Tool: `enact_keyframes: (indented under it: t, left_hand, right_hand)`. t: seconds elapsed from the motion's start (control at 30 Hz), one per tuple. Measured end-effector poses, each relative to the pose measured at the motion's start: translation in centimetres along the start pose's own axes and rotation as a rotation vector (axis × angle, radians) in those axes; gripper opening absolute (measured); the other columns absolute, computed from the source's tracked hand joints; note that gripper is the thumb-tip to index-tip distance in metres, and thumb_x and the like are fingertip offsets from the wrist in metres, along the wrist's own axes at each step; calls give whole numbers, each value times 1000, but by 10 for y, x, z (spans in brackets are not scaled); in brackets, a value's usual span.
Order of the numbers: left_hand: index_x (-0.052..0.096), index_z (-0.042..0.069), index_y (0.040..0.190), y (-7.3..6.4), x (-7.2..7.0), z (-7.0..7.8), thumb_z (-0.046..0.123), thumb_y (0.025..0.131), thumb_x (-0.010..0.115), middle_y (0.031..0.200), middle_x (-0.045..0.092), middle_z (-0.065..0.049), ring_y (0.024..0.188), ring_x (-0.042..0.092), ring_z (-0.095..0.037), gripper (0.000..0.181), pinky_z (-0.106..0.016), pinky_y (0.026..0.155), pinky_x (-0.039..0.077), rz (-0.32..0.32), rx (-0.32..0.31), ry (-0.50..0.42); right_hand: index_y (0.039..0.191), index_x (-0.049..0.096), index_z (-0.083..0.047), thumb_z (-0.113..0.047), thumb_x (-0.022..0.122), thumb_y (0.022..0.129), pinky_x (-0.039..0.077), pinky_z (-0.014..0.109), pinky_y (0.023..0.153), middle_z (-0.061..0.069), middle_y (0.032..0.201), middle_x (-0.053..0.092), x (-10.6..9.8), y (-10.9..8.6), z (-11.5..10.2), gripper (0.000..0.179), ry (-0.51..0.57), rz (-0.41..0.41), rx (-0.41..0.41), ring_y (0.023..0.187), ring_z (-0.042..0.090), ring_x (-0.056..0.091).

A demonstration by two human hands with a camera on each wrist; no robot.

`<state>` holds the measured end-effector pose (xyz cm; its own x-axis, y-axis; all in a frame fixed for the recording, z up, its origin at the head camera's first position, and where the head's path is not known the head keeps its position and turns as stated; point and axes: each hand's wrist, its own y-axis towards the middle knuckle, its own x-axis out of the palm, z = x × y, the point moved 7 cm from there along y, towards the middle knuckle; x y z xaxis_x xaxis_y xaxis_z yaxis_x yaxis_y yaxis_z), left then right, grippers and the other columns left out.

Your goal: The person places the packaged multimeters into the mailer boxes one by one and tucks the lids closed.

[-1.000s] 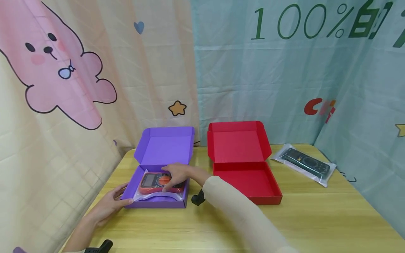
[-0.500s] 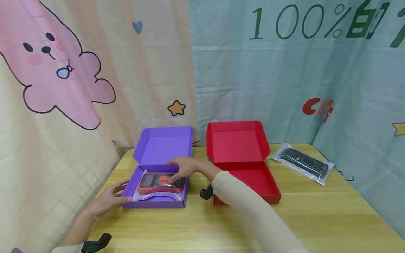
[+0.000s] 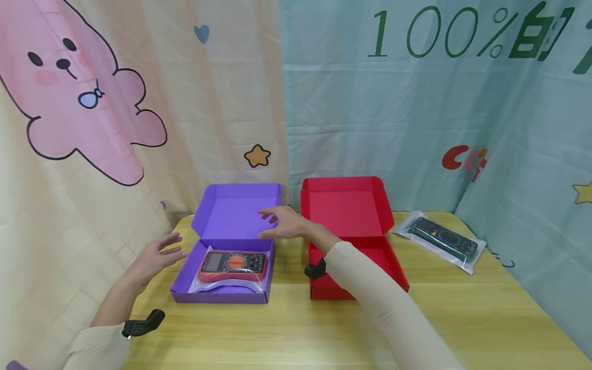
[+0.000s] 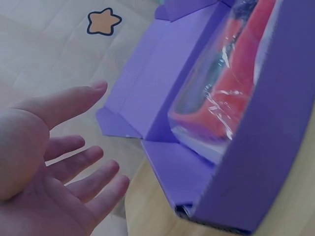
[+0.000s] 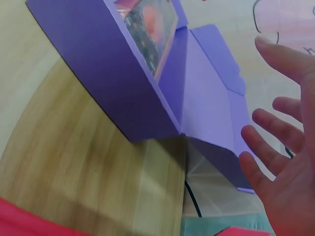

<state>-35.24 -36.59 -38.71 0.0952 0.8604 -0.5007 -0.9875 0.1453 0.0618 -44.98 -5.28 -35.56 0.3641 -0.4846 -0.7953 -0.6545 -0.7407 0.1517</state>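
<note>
An orange-red multimeter (image 3: 235, 264) in a clear plastic bag lies inside the purple box (image 3: 222, 297), whose lid stands raised at the back. My left hand (image 3: 154, 260) is held in the air just left of that box, its fingers spread and holding nothing. Over the box's right rear, in front of the lid, hovers my right hand (image 3: 288, 222), fingers relaxed and apart from everything. In the left wrist view the bagged multimeter (image 4: 231, 83) shows past the box wall. The right wrist view has the right hand (image 5: 290, 142) beside the purple lid (image 5: 209, 93).
Right of the purple box stands a red box (image 3: 333, 293) with its lid up, partly hidden by my right forearm. A dark multimeter (image 3: 444, 238) in a clear bag lies at the table's right rear. Printed curtains (image 3: 393, 113) hang behind the wooden table (image 3: 296, 339).
My right hand has let go of the orange-red multimeter and risen back and to the right. My left hand has come off the purple box's left side and lifted.
</note>
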Motion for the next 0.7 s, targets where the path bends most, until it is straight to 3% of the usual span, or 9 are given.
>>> enact_keyframes:
  t: [0.13,0.27,0.43,0.7]
  left_hand:
    - [19,-13,158,15,-2,11,22,104,65,159,28,-35,142,33,-54,79,-60,111,38,32,5,9]
    - [17,-12,158,29,-6,18,19,104,65,160,25,-35,144,31,-54,79,-64,113,33,83,4,-19]
    - [16,-12,159,50,-13,16,10,102,66,163,22,-32,146,29,-49,79,-58,117,30,182,-19,-91]
    - [19,-13,158,76,-11,-4,3,102,62,160,31,-30,144,35,-40,73,-29,111,42,318,-106,-208]
  right_hand:
    - [157,45,-9,-37,76,93,54,36,96,17,144,57,-13,-5,12,76,60,86,40,124,32,60]
    - [156,45,-7,-33,76,95,54,37,96,19,143,57,-23,-7,24,73,133,185,74,123,31,60]
    - [156,42,-3,-28,74,96,54,39,98,21,142,57,-29,-8,36,73,207,265,127,123,30,61]
    - [152,46,4,-16,71,99,57,35,93,23,139,59,-25,-2,51,62,229,360,190,117,28,66]
